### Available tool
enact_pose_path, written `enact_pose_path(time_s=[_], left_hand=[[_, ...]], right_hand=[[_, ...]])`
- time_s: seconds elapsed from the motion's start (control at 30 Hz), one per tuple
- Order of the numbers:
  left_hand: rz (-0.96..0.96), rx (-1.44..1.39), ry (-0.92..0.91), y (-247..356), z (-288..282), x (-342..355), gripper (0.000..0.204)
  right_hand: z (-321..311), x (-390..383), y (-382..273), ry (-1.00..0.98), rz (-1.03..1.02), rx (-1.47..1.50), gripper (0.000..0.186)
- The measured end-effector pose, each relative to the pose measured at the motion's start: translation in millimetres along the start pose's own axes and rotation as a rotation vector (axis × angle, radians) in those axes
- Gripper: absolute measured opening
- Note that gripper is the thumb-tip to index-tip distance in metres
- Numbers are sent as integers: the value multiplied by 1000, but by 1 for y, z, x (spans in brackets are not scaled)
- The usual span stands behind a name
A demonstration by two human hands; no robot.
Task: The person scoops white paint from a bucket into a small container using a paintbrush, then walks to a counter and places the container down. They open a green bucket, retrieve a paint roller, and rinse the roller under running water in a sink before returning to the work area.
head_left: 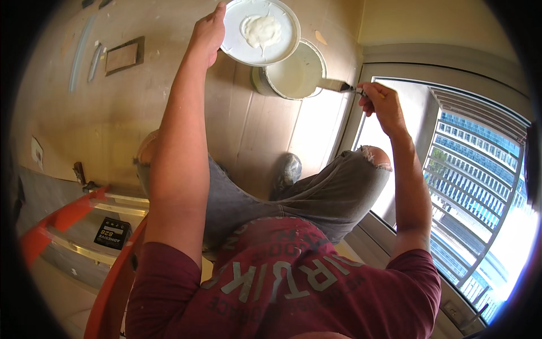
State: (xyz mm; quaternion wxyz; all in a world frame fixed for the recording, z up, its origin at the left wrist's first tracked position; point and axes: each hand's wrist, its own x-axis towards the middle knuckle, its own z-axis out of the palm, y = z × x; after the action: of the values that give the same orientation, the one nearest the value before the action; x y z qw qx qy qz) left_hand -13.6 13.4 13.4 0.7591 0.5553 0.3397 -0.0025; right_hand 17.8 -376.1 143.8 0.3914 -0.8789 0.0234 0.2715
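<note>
Up at the far side, my left hand (210, 34) is closed on the edge of a round white lid (283, 48). A glob of thick white paint or paste (263, 31) lies on the lid's upward face. The lid overlaps the top left of a bucket (259, 82) on the floor, which holds a pale cream-coloured liquid. Across the window side, my right hand (381, 103) is closed around the handle of a paintbrush (331, 85). The brush points left, its bristle tip at the bucket's right rim; I cannot tell whether they touch.
An orange stepladder (62, 226) stands at the lower left, with a black packet (112, 233) by its rungs. A rectangular board (122, 57) and a thin knife-like tool (95, 61) lie at the upper left. A barred window (468, 186) is on the right. My shoe (289, 168) is below the bucket.
</note>
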Motion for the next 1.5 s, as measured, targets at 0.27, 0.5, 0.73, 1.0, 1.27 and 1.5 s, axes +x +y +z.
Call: enact_pose_path(time_s=[0.27,0.5,0.73,1.0,1.27,1.5], left_hand=[[37,-68,18,1,1,7,68],[46,-63,103,14,-8,-5,65],[113,-119,74,9,-15,3,63],[28,-87,140,16,-11,1,65],[94,-134,102,9,-10,13,65],[74,-77,167,13,-10,9,64]], right_hand=[[43,55,-63,65,-392,-605,29],[98,94,-88,-235,-351,-1090,29],[113,117,-72,-251,-242,-948,34],[115,119,-31,-299,-283,-916,33],[124,130,-16,-228,-173,-610,27],[108,112,-7,-264,-30,-295,27]])
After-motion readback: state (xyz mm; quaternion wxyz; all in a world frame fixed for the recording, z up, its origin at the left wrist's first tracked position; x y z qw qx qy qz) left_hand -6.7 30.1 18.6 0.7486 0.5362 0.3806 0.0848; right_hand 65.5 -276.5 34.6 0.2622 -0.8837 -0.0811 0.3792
